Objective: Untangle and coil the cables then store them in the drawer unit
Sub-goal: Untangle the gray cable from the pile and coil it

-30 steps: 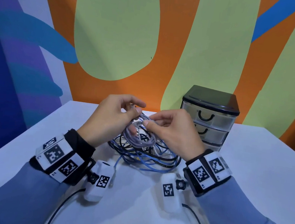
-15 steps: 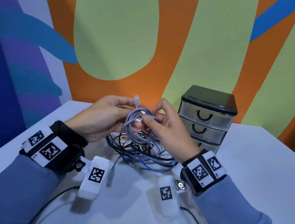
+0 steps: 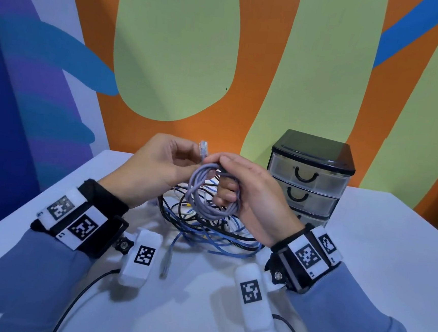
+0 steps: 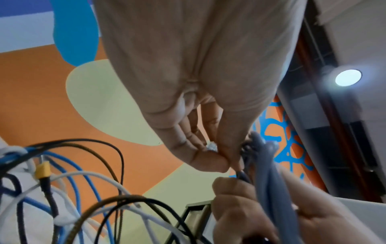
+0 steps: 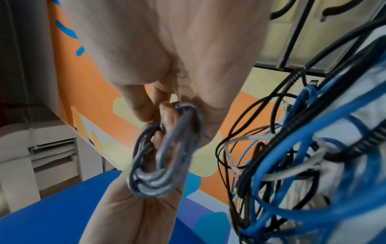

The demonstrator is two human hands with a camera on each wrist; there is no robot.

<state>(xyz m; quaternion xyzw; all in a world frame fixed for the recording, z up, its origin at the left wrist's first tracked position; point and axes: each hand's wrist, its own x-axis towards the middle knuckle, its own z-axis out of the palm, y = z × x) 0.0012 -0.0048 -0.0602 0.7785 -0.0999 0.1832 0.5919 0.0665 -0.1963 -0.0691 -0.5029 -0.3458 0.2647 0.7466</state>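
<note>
Holding a grey coil point(image 3: 211, 191) above the table point(image 3: 379, 259), both hands meet at the centre of the head view. The right hand point(image 3: 252, 192) has its fingers curled through the coil's loops and closed round the bundle, thumb on top. The left hand point(image 3: 156, 168) pinches the cable just below its clear plug point(image 3: 203, 148), which sticks up between the two hands; in the left wrist view the plug point(image 4: 212, 147) shows as a pale glint between thumb and fingertips. In the right wrist view the coil point(image 5: 165, 151) hangs in several turns at mid-frame, blurred, with the left hand's palm point(image 5: 133, 211) below it.

Under the hands, in the middle of the head view, lies a tangle point(image 3: 207, 231) of blue, black and white cables on the table. One blue cable runs out of it toward the lower centre and ends in a plug point(image 3: 165, 263) lying flat on the table. The left wrist view shows a yellow connector point(image 4: 42, 170) in the tangle at the left edge.

At right of centre, behind the right hand, stands the drawer unit point(image 3: 309, 179), black-topped with clear drawers and black handles; the two upper drawers are closed, the lowest partly hidden by the wrist. It stands just beside the tangle, near the painted wall point(image 3: 174, 56).
</note>
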